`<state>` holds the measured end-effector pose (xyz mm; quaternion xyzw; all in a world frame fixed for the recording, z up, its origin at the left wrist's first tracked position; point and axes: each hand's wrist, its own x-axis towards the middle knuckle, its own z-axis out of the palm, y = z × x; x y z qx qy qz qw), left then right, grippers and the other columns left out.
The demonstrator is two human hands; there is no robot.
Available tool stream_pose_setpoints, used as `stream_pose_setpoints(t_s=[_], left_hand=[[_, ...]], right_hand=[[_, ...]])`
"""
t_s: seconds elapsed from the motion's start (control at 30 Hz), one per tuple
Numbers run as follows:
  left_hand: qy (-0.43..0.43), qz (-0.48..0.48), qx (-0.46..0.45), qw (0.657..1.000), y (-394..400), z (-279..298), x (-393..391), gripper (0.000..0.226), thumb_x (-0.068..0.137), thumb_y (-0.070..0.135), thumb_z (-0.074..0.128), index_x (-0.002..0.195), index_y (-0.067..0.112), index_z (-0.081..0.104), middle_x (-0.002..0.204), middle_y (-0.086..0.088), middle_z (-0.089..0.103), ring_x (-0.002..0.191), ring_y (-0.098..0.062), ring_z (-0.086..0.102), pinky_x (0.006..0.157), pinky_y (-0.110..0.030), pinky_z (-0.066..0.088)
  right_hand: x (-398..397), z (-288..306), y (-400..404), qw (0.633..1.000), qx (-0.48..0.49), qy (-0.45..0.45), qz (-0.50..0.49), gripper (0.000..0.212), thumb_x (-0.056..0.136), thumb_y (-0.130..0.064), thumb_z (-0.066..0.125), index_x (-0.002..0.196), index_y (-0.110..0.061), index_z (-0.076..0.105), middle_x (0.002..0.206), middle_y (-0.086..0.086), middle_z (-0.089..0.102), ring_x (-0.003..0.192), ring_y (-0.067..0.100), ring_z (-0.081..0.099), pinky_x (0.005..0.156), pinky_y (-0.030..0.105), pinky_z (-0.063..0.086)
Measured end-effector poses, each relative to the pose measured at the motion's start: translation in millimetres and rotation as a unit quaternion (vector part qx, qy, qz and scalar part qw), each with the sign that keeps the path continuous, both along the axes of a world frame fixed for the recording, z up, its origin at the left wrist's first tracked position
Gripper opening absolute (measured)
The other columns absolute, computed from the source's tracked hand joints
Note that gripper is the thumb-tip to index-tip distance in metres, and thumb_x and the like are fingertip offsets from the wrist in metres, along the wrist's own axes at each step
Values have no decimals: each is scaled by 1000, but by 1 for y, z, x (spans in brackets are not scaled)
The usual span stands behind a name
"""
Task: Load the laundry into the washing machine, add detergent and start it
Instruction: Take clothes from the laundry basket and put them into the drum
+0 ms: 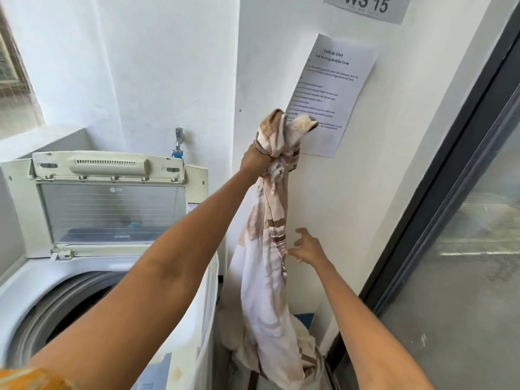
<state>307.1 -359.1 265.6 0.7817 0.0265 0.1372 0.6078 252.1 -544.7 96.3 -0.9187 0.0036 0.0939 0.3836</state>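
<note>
L hand (257, 160) raised, fist clenched round bunched top of cloth (264, 277); cloth hangs down beside wall, lower end in basket (306, 319), right of washer (84, 277). R hand (308, 249) w/ fingers spread, fingertips touching cloth edge mid-length, gripping nothing. Washer lid (112, 209) up, drum open.

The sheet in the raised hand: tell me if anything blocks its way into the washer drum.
Nothing visible blocks it. The left hand grips the sheet high beside the wall, the lid stands open and the drum opening is exposed. The sheet's lower end still trails in the basket right of the washer, so it must lift clear of the machine's side.
</note>
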Motion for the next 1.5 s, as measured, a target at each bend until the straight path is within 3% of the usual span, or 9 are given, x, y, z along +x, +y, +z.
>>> stream_pose_setpoints(t_s=[0.1, 0.27, 0.47, 0.7, 0.83, 0.9, 1.1, 1.27, 1.5], left_hand=[[-102, -70, -90, 988, -2, 33, -7, 48, 62, 17, 73, 108, 19, 61, 104, -3, 68, 97, -20, 64, 87, -38, 55], [-130, -141, -86, 978, 5, 59, -16, 42, 81, 6, 72, 121, 3, 56, 90, 1, 65, 74, -4, 65, 57, -19, 54], [-78, -83, -145, 983, 23, 40, -12, 44, 81, 19, 74, 120, 8, 57, 98, -5, 67, 82, -15, 67, 57, -27, 57], [-1, 33, -1, 999, 53, 3, -7, 61, 68, 33, 71, 125, 21, 54, 116, -9, 65, 102, -29, 63, 81, -46, 57], [149, -71, 146, 975, 41, -22, -22, 33, 81, 27, 69, 109, 20, 53, 102, -6, 61, 87, -28, 61, 60, -38, 55], [182, -144, 181, 956, 39, -37, -23, 58, 72, 51, 71, 114, 17, 53, 102, -5, 61, 86, -25, 60, 66, -37, 55], [33, -244, -21, 969, 7, -27, -34, 33, 92, 42, 53, 82, 13, 63, 75, 3, 65, 73, -11, 60, 75, -22, 45], [12, -62, -155, 986, -18, -28, -25, 65, 60, 37, 86, 116, 15, 60, 107, 3, 68, 99, -12, 65, 89, -27, 50], [34, 61, -185, 980, -3, -15, -12, 96, 28, 60, 78, 114, 20, 60, 107, -1, 69, 99, -18, 66, 92, -37, 54]], right_hand=[[1, 3, 0, 999, 10, -37, 22, 116, 64, -30, 87, 150, -11, 12, 150, 12, 31, 133, 27, 41, 106, 42, 41], [21, 2, 11, 989, 116, -80, 45, 134, 41, -54, 89, 148, -21, 15, 144, -1, 43, 132, 18, 43, 110, 42, 38], [16, 18, 26, 993, -26, -99, -54, 43, 76, -37, 75, 109, -10, 68, 107, 15, 70, 102, 33, 65, 81, 30, 50], [29, 81, 14, 970, 10, -192, -151, 17, 83, -8, 58, 89, 3, 70, 96, 27, 68, 94, 39, 64, 66, 32, 41], [41, 145, 20, 950, 50, -245, -188, 18, 81, -7, 58, 86, 8, 67, 92, 30, 66, 92, 39, 64, 67, 35, 43], [44, 181, 22, 935, 88, -286, -193, 18, 80, -8, 59, 88, 5, 69, 84, 29, 65, 91, 35, 66, 64, 31, 38], [46, 253, 57, 918, 201, -314, -137, 20, 79, -7, 59, 62, -16, 61, 66, 3, 55, 73, 17, 55, 60, 30, 37], [44, 240, 69, 957, 84, -279, 7, 27, 82, -3, 54, 103, -5, 71, 98, 11, 70, 94, 21, 62, 75, 31, 46], [29, 155, 7, 965, 192, -162, 81, 73, 79, -11, 74, 141, -9, 35, 134, 13, 48, 111, 22, 54, 85, 26, 51]])
